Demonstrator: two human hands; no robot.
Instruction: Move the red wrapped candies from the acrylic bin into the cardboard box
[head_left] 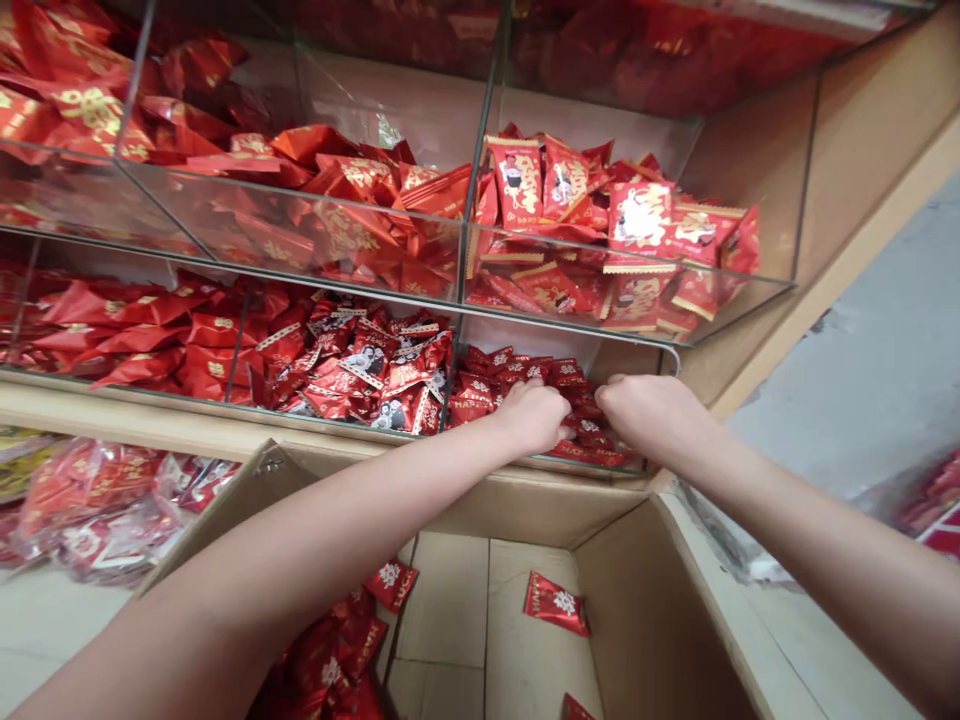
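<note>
Both my arms reach forward into the lower right glass bin of a candy display. My left hand rests knuckles up on a pile of small red wrapped candies, its fingers curled down among them. My right hand sits just to the right, fingers also bent into the same pile. What either hand grips is hidden under the fingers. Below my arms stands an open cardboard box with a few red candy packets on its bottom and a heap at its left.
Glass dividers split the shelves into bins of red packets: larger sachets upper right, photo-printed candies lower middle. Clear bags of red candies lie lower left. A wooden frame and grey floor lie to the right.
</note>
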